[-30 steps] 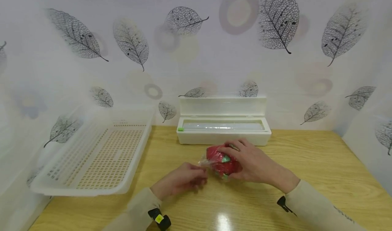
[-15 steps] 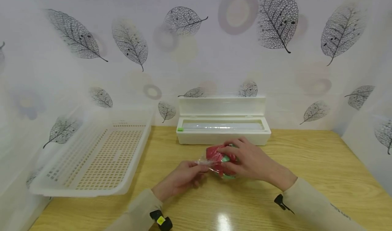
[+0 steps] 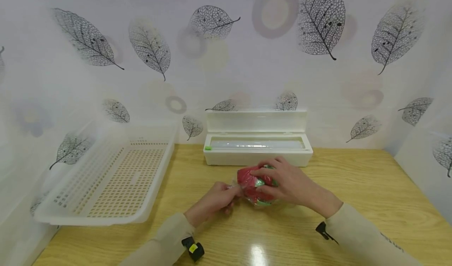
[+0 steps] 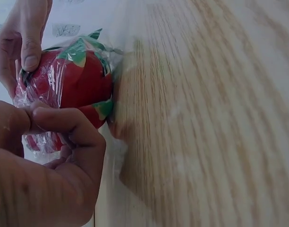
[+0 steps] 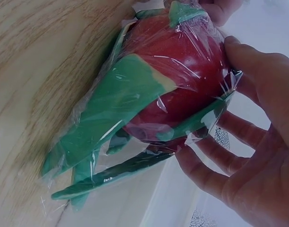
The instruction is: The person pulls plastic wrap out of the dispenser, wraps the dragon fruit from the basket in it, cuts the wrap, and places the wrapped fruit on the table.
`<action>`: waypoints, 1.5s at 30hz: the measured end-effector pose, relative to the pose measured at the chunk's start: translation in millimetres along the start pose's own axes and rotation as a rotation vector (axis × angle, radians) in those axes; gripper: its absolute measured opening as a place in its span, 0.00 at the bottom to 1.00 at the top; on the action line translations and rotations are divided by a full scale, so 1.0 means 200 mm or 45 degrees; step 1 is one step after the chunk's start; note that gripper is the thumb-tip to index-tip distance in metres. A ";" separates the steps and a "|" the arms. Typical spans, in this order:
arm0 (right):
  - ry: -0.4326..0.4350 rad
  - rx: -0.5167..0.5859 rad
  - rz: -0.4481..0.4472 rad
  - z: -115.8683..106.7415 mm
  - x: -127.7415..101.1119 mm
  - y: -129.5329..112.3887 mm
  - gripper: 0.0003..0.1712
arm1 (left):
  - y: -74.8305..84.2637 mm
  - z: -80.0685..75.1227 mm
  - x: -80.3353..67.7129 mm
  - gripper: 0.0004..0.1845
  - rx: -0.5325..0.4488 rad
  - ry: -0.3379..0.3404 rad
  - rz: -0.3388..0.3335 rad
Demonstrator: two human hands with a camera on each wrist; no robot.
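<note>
A red dragon fruit (image 3: 248,176) with green scales lies on its side on the table, wrapped in clear cling film (image 5: 156,101). My right hand (image 3: 294,184) grips it from the right, thumb and fingers spread over its top and near side. At its left end, my left hand (image 3: 214,201) pinches gathered film between thumb and index finger. The left wrist view shows those fingers (image 4: 69,124) right against the fruit, the others curled under. Long green scale tips stick out at the opposite end in the right wrist view, with film over them.
Just behind the fruit stands a white cling film dispenser (image 3: 257,158), lid up, with a film roll (image 3: 257,144) inside and a green slider (image 3: 208,148) at its left. A white perforated basket (image 3: 141,215) sits left on the wooden table (image 3: 370,203). A leaf-patterned curtain closes off the back.
My left hand has taken hold of the loose film at the fruit's left end and moved in closer to it. My right hand keeps its grip with little movement.
</note>
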State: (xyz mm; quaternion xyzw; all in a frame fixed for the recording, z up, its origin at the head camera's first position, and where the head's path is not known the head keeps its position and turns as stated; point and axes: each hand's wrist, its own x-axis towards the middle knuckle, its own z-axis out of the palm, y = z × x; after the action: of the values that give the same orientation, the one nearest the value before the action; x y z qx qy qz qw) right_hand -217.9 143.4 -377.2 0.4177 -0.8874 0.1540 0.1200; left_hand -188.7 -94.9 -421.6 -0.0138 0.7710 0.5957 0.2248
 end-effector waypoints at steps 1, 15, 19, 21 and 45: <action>-0.001 0.004 0.003 0.00 0.00 0.00 0.22 | 0.00 0.00 0.01 0.15 0.008 0.003 -0.003; -0.109 0.110 0.032 -0.03 0.02 0.02 0.23 | -0.01 -0.13 0.07 0.17 0.111 0.039 0.068; -0.125 0.165 0.030 -0.03 0.02 0.03 0.24 | 0.01 -0.20 0.07 0.18 0.203 0.196 0.098; -0.120 0.178 0.018 -0.03 0.02 0.04 0.23 | 0.03 -0.23 0.07 0.19 0.249 0.243 0.158; -0.122 0.237 0.052 -0.03 0.04 0.06 0.29 | 0.00 -0.17 0.13 0.07 0.516 0.019 0.382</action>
State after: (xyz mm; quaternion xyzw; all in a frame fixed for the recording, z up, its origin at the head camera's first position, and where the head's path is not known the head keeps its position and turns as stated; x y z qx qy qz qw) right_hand -231.2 147.0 -371.5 0.4157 -0.8823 0.2180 0.0351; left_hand -223.8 -119.1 -424.1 0.1417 0.8698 0.4555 0.1265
